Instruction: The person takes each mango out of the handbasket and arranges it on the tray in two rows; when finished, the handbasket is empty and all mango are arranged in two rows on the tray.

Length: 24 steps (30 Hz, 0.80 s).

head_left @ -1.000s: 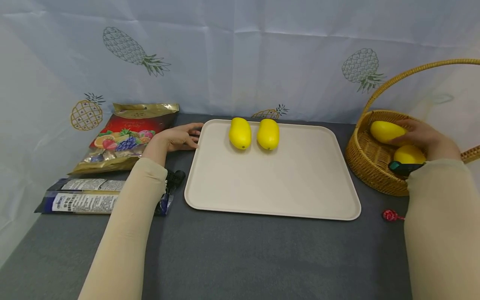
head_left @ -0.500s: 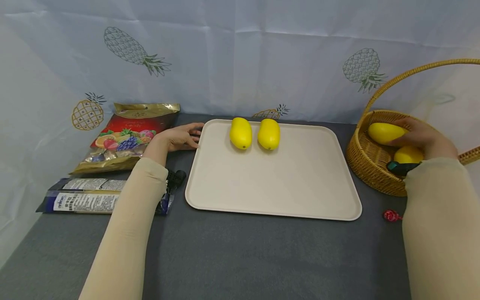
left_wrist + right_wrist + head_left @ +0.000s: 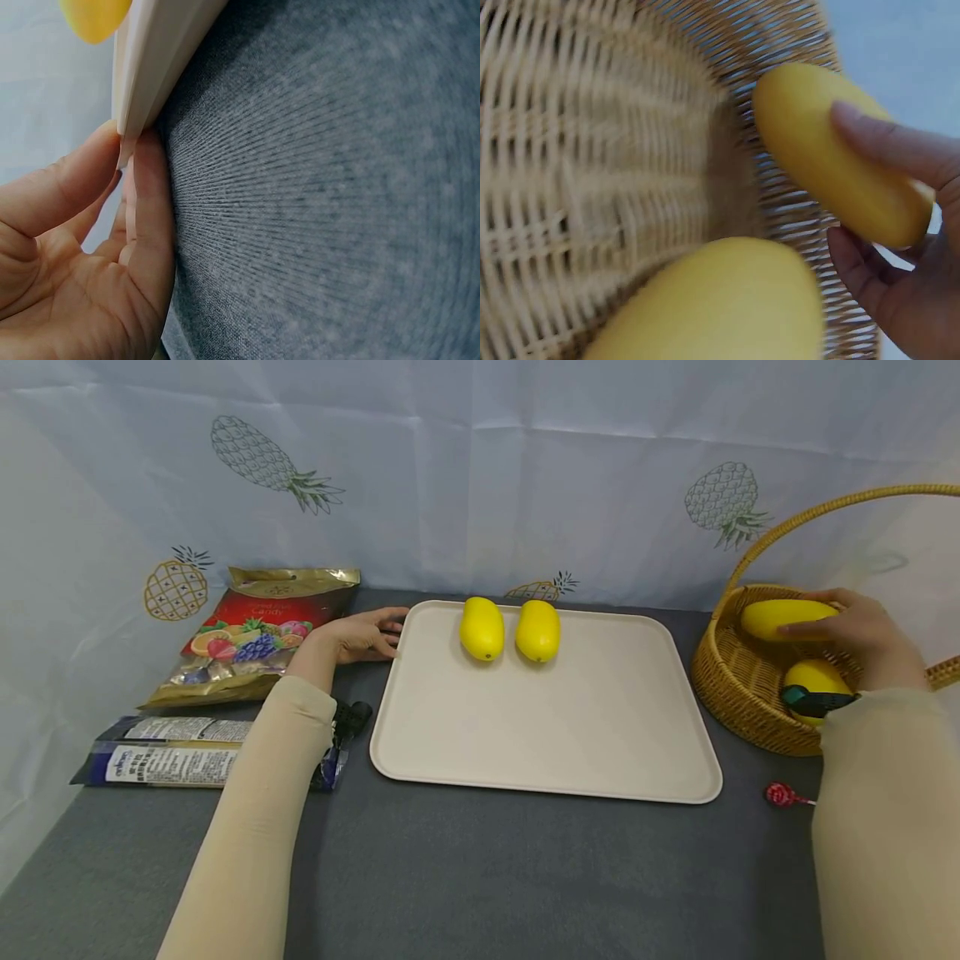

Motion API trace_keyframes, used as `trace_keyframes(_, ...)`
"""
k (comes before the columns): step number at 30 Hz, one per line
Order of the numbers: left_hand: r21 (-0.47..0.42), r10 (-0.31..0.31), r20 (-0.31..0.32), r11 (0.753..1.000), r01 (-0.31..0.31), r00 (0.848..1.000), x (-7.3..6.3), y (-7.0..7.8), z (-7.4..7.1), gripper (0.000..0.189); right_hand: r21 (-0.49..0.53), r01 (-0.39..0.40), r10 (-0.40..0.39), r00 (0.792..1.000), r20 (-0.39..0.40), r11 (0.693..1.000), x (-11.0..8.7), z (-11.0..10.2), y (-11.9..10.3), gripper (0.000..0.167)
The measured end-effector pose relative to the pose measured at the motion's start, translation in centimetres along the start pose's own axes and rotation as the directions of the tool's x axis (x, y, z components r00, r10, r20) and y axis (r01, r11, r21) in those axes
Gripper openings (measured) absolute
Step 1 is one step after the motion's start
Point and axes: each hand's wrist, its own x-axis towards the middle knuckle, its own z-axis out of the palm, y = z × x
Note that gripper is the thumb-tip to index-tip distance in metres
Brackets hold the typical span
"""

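My right hand (image 3: 873,631) grips a yellow mango (image 3: 817,142) in the wicker basket (image 3: 729,706) at the right, thumb on one side and fingers on the other. Below it, a second mango (image 3: 810,675) lies in the basket, partly hidden by the black wrist device. At the left, my left hand (image 3: 363,637) pinches the rim of the beige tray (image 3: 547,727); in the left wrist view the thumb meets the upper edge and a finger lies beneath. Two more mangoes, one at the left (image 3: 482,631) and one beside it (image 3: 537,632), lie near the tray's far edge.
A red candy bag (image 3: 247,627) lies left of the tray, with a long blue-and-white packet (image 3: 172,760) in front of it. A red lollipop (image 3: 780,793) lies before the basket. The basket's handle (image 3: 810,514) arches high. A pineapple-print cloth (image 3: 480,477) hangs behind.
My right hand has raised its mango slightly and away from the other one in the basket, showing more of the lower mango. The left hand and tray stay put.
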Motion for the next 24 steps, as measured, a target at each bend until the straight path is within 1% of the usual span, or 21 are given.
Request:
trace_keyframes(1,-0.002,-0.001,-0.001,1.0,0.001,1.0,0.0,0.0,0.0,0.086,0.055,-0.003,0.005,1.0,-0.029,0.998,-0.1,-0.3,-0.1,0.101)
trace_keyframes(2,-0.003,-0.002,-0.001,1.0,0.002,1.0,0.0,0.0,0.0,0.086,0.145,-0.003,0.012,0.998,-0.058,0.989,-0.1,-0.5,-0.3,0.094)
trace_keyframes(3,-0.005,-0.002,0.0,1.0,0.002,1.0,0.1,0.0,0.0,0.086,0.245,0.016,0.004,0.997,-0.081,0.969,-0.2,-0.7,-0.4,0.086)
trace_keyframes(4,-0.006,-0.002,0.0,1.0,0.002,1.0,0.1,0.0,0.0,0.086,0.376,0.044,-0.008,0.995,-0.097,0.925,-0.4,-1.0,-0.6,0.077)
trace_keyframes(5,-0.008,-0.002,0.002,1.0,0.002,1.0,0.1,0.0,0.0,0.086,0.51,0.078,-0.023,0.993,-0.113,0.856,-0.4,-1.3,-0.9,0.068)
trace_keyframes(6,-0.009,-0.002,0.004,1.0,0.002,1.0,0.1,0.0,0.0,0.086,0.643,0.107,-0.037,0.992,-0.121,0.758,-0.5,-1.6,-1.1,0.063)
trace_keyframes(7,-0.011,-0.004,0.006,1.0,0.004,1.0,0.0,0.0,0.0,0.086,0.747,0.147,-0.077,0.989,-0.128,0.649,-0.7,-1.9,-1.4,0.06)
trace_keyframes(8,-0.01,-0.005,0.007,1.0,0.005,1.0,0.0,0.0,0.0,0.086,0.82,0.186,-0.125,0.982,-0.141,0.541,-0.8,-2.1,-1.8,0.057)
trace_keyframes(9,-0.011,-0.006,0.007,1.0,0.006,1.0,0.0,0.0,0.0,0.086,0.863,0.222,-0.177,0.972,-0.156,0.454,-0.9,-2.3,-2.0,0.054)
trace_keyframes(10,-0.011,-0.007,0.008,1.0,0.007,1.0,0.0,0.0,0.0,0.086,0.9,0.248,-0.237,0.957,-0.17,0.358,-1.1,-2.5,-2.3,0.052)
trace_keyframes(11,-0.011,-0.008,0.008,1.0,0.008,1.0,0.0,0.0,0.0,0.086,0.915,0.273,-0.3,0.936,-0.183,0.297,-1.2,-2.6,-2.6,0.051)
trace_keyframes(12,-0.009,-0.008,0.009,1.0,0.008,1.0,0.0,0.0,0.0,0.086,0.925,0.289,-0.363,0.913,-0.188,0.248,-1.4,-2.8,-2.8,0.05)
trace_keyframes(13,-0.009,-0.008,0.009,1.0,0.008,1.0,0.0,0.0,0.0,0.086,0.927,0.304,-0.432,0.882,-0.188,0.218,-1.7,-2.9,-2.9,0.05)
trace_keyframes(14,-0.009,-0.008,0.01,1.0,0.008,1.0,0.0,0.0,0.0,0.086,0.927,0.315,-0.494,0.851,-0.181,0.202,-1.9,-2.9,-3.0,0.05)
trace_keyframes(15,-0.011,-0.007,0.01,1.0,0.007,1.0,0.0,0.0,0.0,0.086,0.924,0.326,-0.554,0.816,-0.168,0.2,-2.1,-3.0,-3.1,0.05)
trace_keyframes(17,-0.013,-0.008,0.008,1.0,0.008,1.0,-0.1,0.0,0.0,0.086,0.912,0.353,-0.656,0.742,-0.136,0.211,-2.5,-3.1,-3.3,0.052)
trace_keyframes(18,-0.013,-0.008,0.006,1.0,0.008,1.0,-0.1,0.0,0.0,0.086,0.907,0.359,-0.693,0.712,-0.115,0.218,-2.7,-3.1,-3.5,0.053)
trace_keyframes(20,-0.013,-0.007,0.004,1.0,0.007,1.0,-0.1,0.0,0.0,0.086,0.896,0.38,-0.765,0.639,-0.075,0.229,-3.1,-3.2,-3.9,0.054)
trace_keyframes(21,-0.012,-0.007,0.003,1.0,0.007,1.0,-0.1,0.1,0.0,0.086,0.894,0.385,-0.797,0.601,-0.057,0.227,-3.2,-3.2,-4.3,0.054)
trace_keyframes(22,-0.011,-0.006,0.002,1.0,0.006,1.0,-0.1,0.1,0.0,0.086,0.892,0.392,-0.817,0.575,-0.046,0.226,-3.4,-3.1,-4.7,0.054)
trace_keyframes(24,-0.009,-0.006,0.001,1.0,0.006,1.0,-0.1,0.1,0.1,0.086,0.884,0.404,-0.85,0.527,-0.016,0.233,-3.8,-3.0,-5.7,0.055)
